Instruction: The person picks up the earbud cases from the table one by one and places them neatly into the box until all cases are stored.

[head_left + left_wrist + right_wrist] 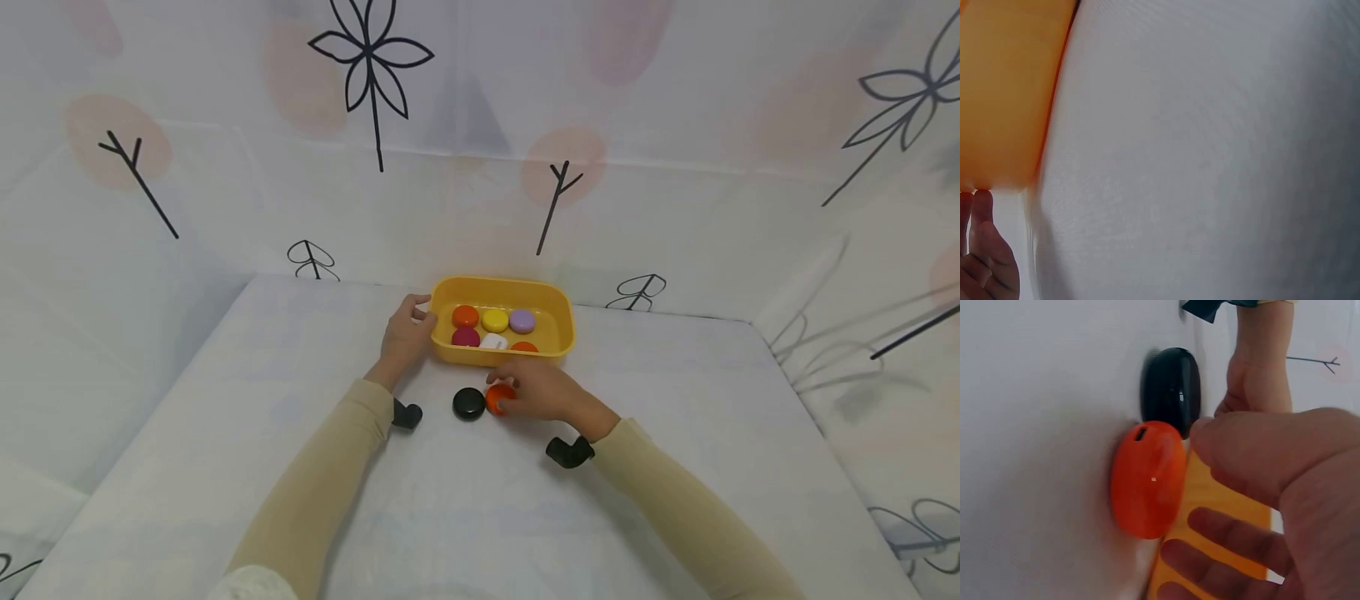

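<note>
My left hand [406, 340] is at the left end of a yellow plastic tray [495, 357]. In the left wrist view its fingertips touch the tray's end wall [1004, 125], fingers fairly straight. My right hand [546, 392] hovers over a glossy orange rounded disc [497, 400] in front of the tray. The right wrist view shows the thumb and fingers spread beside this orange disc [1147, 481], which has a small dark slot. A black rounded disc [468, 404] lies against its left side on the white cloth.
Inside the tray are an orange-red disc [465, 316], a yellow one [495, 320], a lilac one [522, 322], a magenta one [466, 337], a white piece [493, 342] and another orange one [524, 347]. Patterned cloth [480, 200] hangs behind the table.
</note>
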### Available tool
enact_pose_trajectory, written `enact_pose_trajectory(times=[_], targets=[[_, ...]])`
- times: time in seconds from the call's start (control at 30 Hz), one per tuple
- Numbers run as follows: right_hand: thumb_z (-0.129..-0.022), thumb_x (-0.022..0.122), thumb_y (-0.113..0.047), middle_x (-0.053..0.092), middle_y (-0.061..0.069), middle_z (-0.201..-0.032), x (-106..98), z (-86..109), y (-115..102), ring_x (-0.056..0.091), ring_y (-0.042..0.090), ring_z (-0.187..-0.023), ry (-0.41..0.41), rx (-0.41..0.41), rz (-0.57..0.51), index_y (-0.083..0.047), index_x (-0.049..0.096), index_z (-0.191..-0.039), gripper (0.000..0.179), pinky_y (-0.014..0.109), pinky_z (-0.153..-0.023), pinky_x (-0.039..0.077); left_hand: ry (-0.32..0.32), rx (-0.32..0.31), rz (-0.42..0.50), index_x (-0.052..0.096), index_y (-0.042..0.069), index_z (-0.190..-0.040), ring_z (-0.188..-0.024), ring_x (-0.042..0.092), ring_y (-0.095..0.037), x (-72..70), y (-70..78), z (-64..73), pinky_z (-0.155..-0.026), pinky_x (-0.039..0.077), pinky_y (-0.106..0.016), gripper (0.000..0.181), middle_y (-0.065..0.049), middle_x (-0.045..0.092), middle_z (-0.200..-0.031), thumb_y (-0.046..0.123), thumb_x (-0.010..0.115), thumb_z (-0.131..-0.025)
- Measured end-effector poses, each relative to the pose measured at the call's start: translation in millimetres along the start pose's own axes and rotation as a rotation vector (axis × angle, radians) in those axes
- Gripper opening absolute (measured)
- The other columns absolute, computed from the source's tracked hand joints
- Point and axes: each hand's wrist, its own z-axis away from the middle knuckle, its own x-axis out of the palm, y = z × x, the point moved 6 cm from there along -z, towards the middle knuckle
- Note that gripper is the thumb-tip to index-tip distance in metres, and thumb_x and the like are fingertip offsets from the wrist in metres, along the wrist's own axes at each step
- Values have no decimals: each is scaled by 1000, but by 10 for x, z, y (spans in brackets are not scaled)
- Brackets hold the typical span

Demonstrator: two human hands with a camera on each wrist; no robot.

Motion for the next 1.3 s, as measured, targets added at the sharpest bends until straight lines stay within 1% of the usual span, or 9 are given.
enact_pose_trajectory(times=[0.2, 0.33, 0.47, 0.67, 0.87, 0.93, 1.07, 1.17, 1.3], targets=[[-73, 64, -30, 59, -7, -99, -161, 18, -63, 53, 15, -86, 68, -40, -25, -22, 62, -102, 31, 24, -71, 44, -5, 13, 4, 42, 32, -121, -78, 49, -18, -11, 24, 3, -66, 48, -26, 39, 3, 51, -98, 36, 47, -82], [-71, 64, -32, 60, -7, -99, -268, 27, -92, 52, 13, -88, 110, -64, 11, -25, 62, -100, 30, 26, -75, 44, -12, 12, 9, 42, 32, -120, -79, 49, -18, -19, 25, 2, -67, 48, -26, 39, 3, 51, -98, 36, 47, -82], [-71, 63, -30, 61, -7, -99, -357, 20, -88, 51, 12, -90, 136, -80, -14, -26, 62, -97, 27, 27, -78, 43, -22, 7, 11, 41, 33, -121, -79, 49, -18, -18, 19, 2, -67, 48, -26, 40, 2, 50, -99, 36, 46, -82], [-72, 63, -36, 58, -4, -97, -461, -4, -54, 51, 18, -90, 127, -79, -16, -23, 62, -99, 30, 28, -73, 43, -20, 18, 6, 41, 33, -121, -78, 49, -18, -20, 6, 2, -65, 48, -26, 40, 3, 50, -99, 36, 46, -81], [-71, 65, -34, 55, -6, -109, -634, -12, 18, 45, 16, -108, 153, -26, -38, -24, 62, -102, 32, 36, -88, 42, -13, 26, 1, 42, 33, -121, -79, 50, -17, -19, -5, 2, -66, 47, -27, 40, 3, 50, -98, 36, 46, -81], [-73, 64, -33, 55, -8, -109, -689, -36, 52, 47, 14, -107, 153, -27, -47, -24, 60, -103, 32, 36, -88, 43, -13, 23, 0, 42, 33, -121, -79, 50, -17, -21, 3, 9, -67, 47, -27, 40, 3, 50, -98, 36, 46, -81], [-73, 65, -32, 56, -8, -103, -757, -126, 141, 50, 14, -95, 139, -41, -47, -23, 59, -104, 33, 34, -83, 45, -15, 37, 11, 42, 32, -121, -78, 50, -18, -28, 19, 17, -66, 46, -27, 40, 2, 50, -97, 35, 45, -81], [-72, 67, -32, 56, -7, -104, -780, -209, 224, 50, 18, -98, 124, -32, -53, -23, 60, -103, 33, 36, -84, 44, -18, 57, 18, 42, 31, -121, -76, 49, -18, -29, 27, 18, -64, 45, -27, 40, 2, 51, -96, 35, 45, -81], [-70, 69, -33, 57, -3, -106, -788, -306, 315, 49, 23, -101, 92, -9, -67, -24, 61, -103, 36, 39, -85, 43, -26, 58, 19, 43, 31, -121, -76, 49, -18, -28, 32, 20, -63, 45, -26, 40, 1, 51, -98, 35, 45, -81]])
